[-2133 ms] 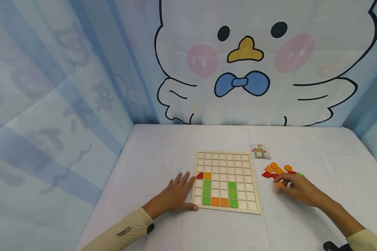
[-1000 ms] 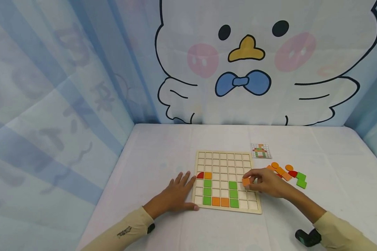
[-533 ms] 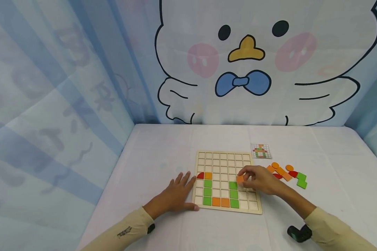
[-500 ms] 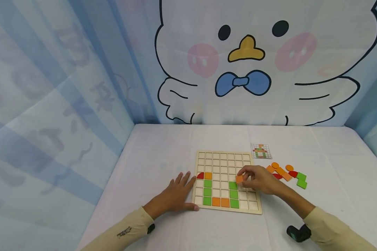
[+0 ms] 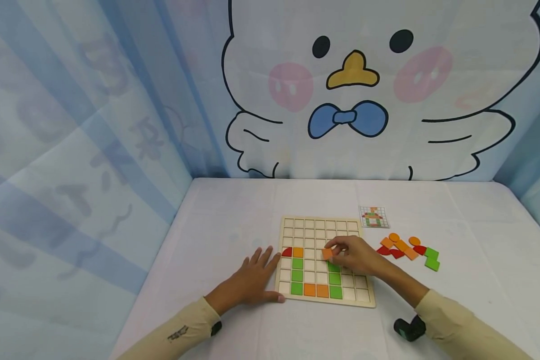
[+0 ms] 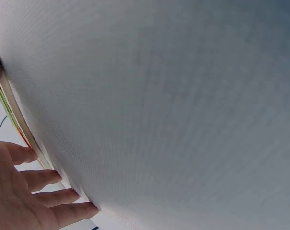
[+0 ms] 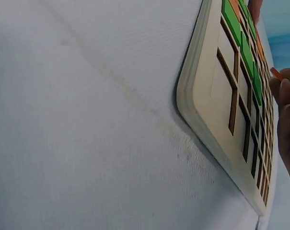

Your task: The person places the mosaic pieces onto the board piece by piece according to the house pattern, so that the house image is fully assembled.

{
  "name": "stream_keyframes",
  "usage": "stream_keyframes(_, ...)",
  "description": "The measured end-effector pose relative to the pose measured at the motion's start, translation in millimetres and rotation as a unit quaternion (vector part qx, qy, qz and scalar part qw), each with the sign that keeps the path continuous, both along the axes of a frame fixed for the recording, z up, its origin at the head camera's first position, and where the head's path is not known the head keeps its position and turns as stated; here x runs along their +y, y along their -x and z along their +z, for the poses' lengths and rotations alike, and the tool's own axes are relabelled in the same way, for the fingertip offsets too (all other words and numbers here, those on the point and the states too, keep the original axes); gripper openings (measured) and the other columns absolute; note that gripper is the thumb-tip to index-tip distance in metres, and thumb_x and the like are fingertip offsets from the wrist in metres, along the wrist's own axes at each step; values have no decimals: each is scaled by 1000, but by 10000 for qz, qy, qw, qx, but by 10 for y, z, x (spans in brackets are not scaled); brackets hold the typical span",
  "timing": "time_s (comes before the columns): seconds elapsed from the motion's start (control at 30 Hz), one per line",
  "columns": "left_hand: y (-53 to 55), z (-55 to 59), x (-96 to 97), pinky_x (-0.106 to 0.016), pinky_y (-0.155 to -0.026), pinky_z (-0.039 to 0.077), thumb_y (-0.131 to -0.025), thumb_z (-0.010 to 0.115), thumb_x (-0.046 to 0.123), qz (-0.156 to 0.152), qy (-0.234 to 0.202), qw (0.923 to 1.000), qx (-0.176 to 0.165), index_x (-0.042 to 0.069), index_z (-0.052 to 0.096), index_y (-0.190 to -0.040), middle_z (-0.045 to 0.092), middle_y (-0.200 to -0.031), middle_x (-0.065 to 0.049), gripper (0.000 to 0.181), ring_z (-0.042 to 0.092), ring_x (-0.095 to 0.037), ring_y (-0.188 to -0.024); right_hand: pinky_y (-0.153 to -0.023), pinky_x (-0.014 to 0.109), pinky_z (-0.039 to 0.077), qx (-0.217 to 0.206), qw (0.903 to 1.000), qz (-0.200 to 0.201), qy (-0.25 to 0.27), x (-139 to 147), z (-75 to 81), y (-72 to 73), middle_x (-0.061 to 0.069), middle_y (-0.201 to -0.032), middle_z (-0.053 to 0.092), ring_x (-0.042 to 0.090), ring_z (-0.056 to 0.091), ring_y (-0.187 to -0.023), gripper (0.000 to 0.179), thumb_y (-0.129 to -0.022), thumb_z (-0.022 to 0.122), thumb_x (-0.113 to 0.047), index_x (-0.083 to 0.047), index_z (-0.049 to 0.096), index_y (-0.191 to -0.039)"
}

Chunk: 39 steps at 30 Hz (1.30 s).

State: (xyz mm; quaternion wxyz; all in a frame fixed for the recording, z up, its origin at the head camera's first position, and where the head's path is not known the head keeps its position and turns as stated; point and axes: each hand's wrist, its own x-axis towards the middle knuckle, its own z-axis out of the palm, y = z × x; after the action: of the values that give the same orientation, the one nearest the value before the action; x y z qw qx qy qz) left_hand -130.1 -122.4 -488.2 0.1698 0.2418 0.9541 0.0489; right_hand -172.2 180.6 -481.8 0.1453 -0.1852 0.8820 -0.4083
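Note:
A wooden grid board [image 5: 360,297] lies on the white table, holding green and orange square tiles and one red quarter-round tile [image 5: 287,252]. My left hand [image 5: 251,280] rests with spread fingers at the board's left edge; the left wrist view shows its fingertips [image 6: 89,208] along that edge. My right hand [image 5: 355,255] pinches an orange square tile [image 5: 326,254] between thumb and fingers over the middle of the board, just above the right green column [image 5: 335,278]. In the right wrist view the tile's edge [image 7: 275,73] pokes out from the fingertips.
Right of the board lies a loose group of orange, red and green tiles, among them an orange round tile [image 5: 414,241] and a green tile [image 5: 432,264]. A small pattern card [image 5: 374,217] sits beyond the board's far right corner. A printed curtain [image 5: 207,100] hangs behind the table.
My right hand went from the loose tiles to the board with an orange square tile, then moved left across it. The left hand stayed at the board's edge.

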Motion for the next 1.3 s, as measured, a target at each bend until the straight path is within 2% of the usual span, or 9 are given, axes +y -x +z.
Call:
stream_keyframes(0.37, 6, 2, 3, -60, -111, 32, -76, 61, 76, 21, -23, 10000, -27, 18, 21, -157, 19, -164, -13, 107, 20, -41, -149, -63, 23, 46, 31, 10000, 57, -56, -133, -37, 52, -2, -82, 64, 14, 56, -74, 24, -85, 73, -14, -10, 68, -108)
stream_keyframes(0.6, 17, -14, -12, -60, -112, 31, -76, 59, 77, 28, -8, 10000, -74, 19, 20, -157, 17, -164, -12, 108, 19, -41, -149, -58, 24, 48, -37, 9999, 100, 101, -202, -20, 75, 1, -83, 65, 14, 56, -67, 24, -85, 72, -12, -7, 66, -108)
stream_keyframes(0.7, 18, -12, -10, -60, -112, 31, -76, 59, 77, 14, 35, 10000, -69, 19, 20, -157, 17, -164, -11, 108, 19, -40, -149, -59, 24, 47, 6, 9999, 101, 105, -244, -42, 90, 0, -83, 65, 13, 56, -69, 24, -85, 73, -12, -8, 66, -107)
stream_keyframes(0.97, 24, -7, -2, -59, -112, 31, -76, 58, 78, 25, 87, 9999, -129, 20, 19, -158, 17, -164, -10, 108, 18, -40, -150, -67, 26, 45, 79, 9998, 0, -156, -356, -61, 104, -4, -82, 64, 13, 55, -75, 23, -84, 75, -15, -11, 68, -106)
stream_keyframes(1.3, 25, 0, -10, -59, -112, 31, -76, 57, 79, -1, 43, 9999, -139, 20, 18, -158, 16, -164, -11, 108, 18, -40, -150, -64, 25, 42, 114, 9991, -109, -391, -437, -68, 114, -5, -77, 60, 11, 52, -69, 22, -83, 76, -17, -13, 69, -104)
